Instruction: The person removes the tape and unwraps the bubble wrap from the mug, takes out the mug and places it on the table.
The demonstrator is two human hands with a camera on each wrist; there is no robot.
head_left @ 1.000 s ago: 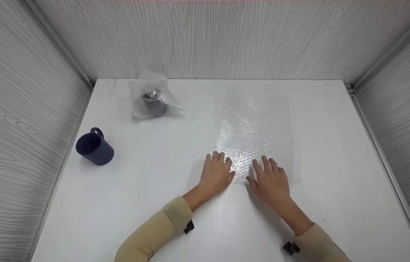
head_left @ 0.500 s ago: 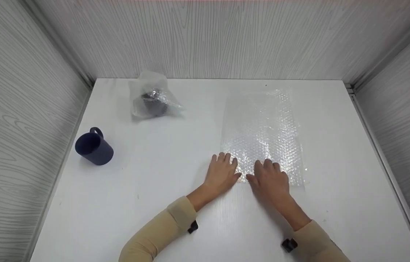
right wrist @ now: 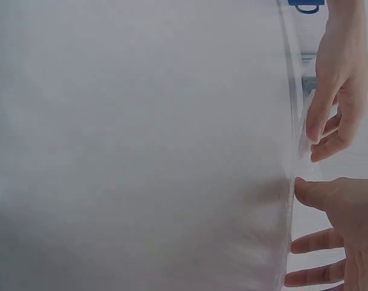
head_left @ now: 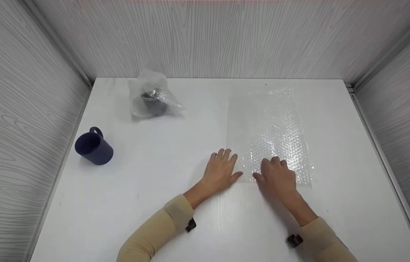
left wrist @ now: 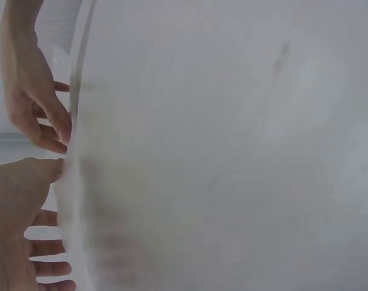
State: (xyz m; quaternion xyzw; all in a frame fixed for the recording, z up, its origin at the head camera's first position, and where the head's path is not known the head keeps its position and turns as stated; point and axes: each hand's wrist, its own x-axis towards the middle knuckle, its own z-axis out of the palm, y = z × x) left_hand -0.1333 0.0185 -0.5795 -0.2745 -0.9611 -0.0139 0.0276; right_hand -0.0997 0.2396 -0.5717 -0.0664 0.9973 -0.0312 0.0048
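Observation:
A flat piece of clear bubble wrap [head_left: 255, 127] lies on the white table in the head view. My left hand [head_left: 219, 173] rests at its near left corner with fingers spread and thumb turned inward. My right hand [head_left: 279, 178] touches the near edge, its fingers bent and its thumb apart from them. In the right wrist view my right hand [right wrist: 353, 212] has thumb and fingertips down at the table, with a gap between. My left hand [left wrist: 14, 224] shows straight fingers in the left wrist view. The fingertips of the right hand are hidden in the head view.
A dark blue mug [head_left: 97, 151] stands at the left of the table [head_left: 168, 160]. Behind it a dark object [head_left: 155, 104] sits inside a translucent bubble bag [head_left: 150, 80]. Grey wood-patterned panels [head_left: 219, 40] enclose the back and sides.
The bubble wrap has shifted to the right. My right hand has moved a little right with its fingers more bent; my left hand has edged slightly right.

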